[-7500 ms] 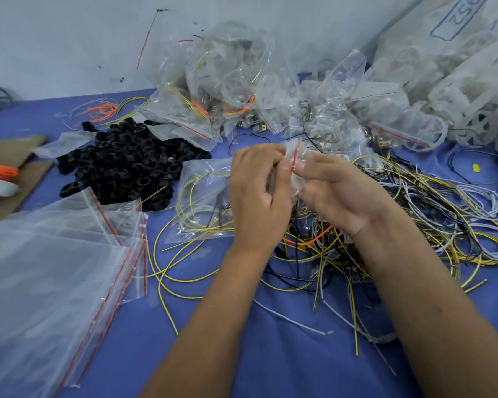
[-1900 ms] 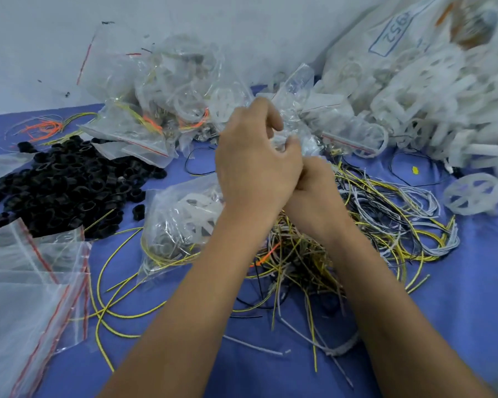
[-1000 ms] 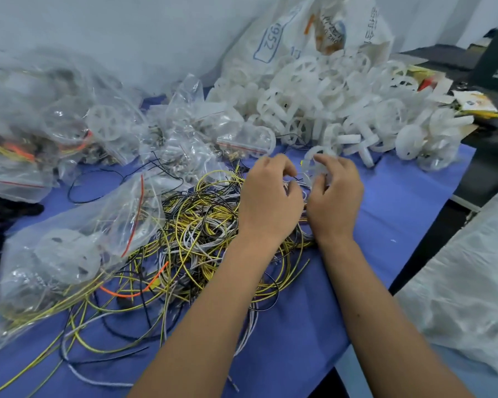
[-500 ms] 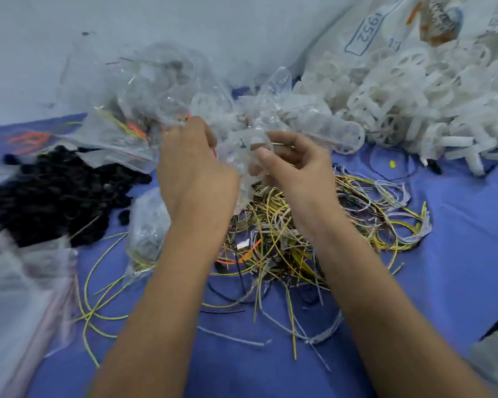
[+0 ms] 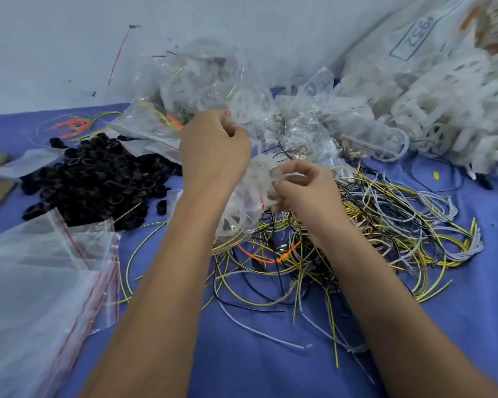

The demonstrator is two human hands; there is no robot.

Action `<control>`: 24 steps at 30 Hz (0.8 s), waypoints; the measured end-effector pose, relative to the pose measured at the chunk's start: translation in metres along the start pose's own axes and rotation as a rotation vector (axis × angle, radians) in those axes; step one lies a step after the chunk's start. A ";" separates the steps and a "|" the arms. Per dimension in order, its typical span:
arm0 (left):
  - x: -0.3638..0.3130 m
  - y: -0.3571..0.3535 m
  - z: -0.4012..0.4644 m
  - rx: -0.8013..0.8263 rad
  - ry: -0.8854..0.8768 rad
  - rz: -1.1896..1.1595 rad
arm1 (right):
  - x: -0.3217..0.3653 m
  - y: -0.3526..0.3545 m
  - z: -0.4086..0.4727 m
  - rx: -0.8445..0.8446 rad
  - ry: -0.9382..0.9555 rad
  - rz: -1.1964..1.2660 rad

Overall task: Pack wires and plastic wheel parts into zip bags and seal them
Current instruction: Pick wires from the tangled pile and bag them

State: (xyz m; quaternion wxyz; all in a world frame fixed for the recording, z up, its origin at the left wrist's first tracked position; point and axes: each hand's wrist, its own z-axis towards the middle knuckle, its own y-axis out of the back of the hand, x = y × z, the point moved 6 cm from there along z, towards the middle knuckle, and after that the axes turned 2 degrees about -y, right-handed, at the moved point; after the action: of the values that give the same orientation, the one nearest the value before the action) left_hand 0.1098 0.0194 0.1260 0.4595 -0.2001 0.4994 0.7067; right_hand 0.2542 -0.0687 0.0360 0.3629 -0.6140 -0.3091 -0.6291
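While both hands work over the wire tangle on the blue counter, head view: left hand curls its fingers on the zip bag top; right hand pinches the bag's side, just by the white plastic wheel inside. Bag hangs between them, above the wires. Judgement: film is thin, slippery and limp, contents light; wheel stiff. Best hold is at the red zip strip, both edges.
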 end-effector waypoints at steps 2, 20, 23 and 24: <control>-0.003 -0.007 0.005 0.088 -0.040 0.022 | 0.004 0.000 -0.002 -0.077 0.174 -0.299; -0.022 -0.043 -0.014 0.373 -0.070 -0.157 | -0.003 -0.036 0.000 0.291 0.367 -0.712; -0.024 -0.051 -0.020 0.432 -0.125 -0.086 | -0.015 -0.039 0.000 0.316 0.370 -1.000; -0.024 -0.051 -0.020 0.421 -0.135 -0.057 | -0.007 -0.039 -0.003 0.265 0.438 -0.894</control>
State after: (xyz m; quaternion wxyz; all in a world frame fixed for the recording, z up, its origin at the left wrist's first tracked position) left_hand 0.1612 -0.0052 0.1090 0.5433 -0.0663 0.5982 0.5853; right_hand 0.2200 -0.0498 0.0310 0.1893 -0.2242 -0.5352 -0.7921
